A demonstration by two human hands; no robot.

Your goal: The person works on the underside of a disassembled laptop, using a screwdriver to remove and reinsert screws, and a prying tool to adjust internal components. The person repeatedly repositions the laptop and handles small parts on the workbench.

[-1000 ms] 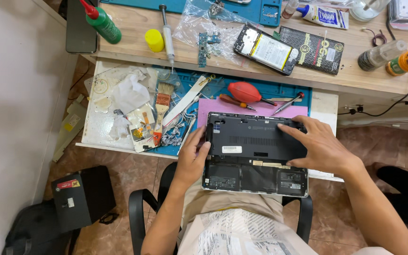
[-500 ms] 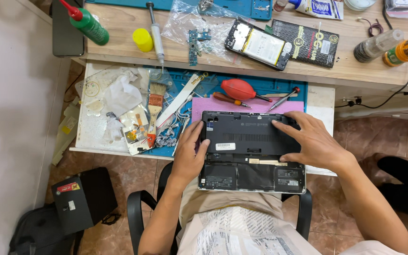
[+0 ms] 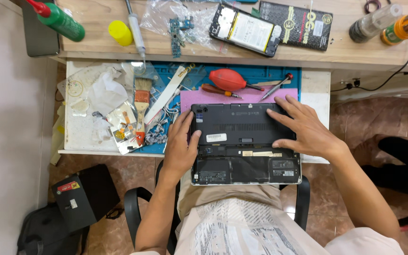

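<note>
Cluttered tabletop (image 3: pixel 315 85): we press left hand (image 3: pixel 181 146) and right hand (image 3: pixel 303 128), fingers flat, unclenched, on the upturned black laptop (image 3: pixel 242 141) overhanging the edge. Risk, we judge: uneven pressure tips it onto our lap.

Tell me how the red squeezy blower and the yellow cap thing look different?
The red blower is big, teardrop-shaped with a dark nozzle; the yellow cap is small, stubby and round. The blower lies on the blue mat beside a screwdriver; the cap sits on the wooden desk. Neither hand touches either.
</note>
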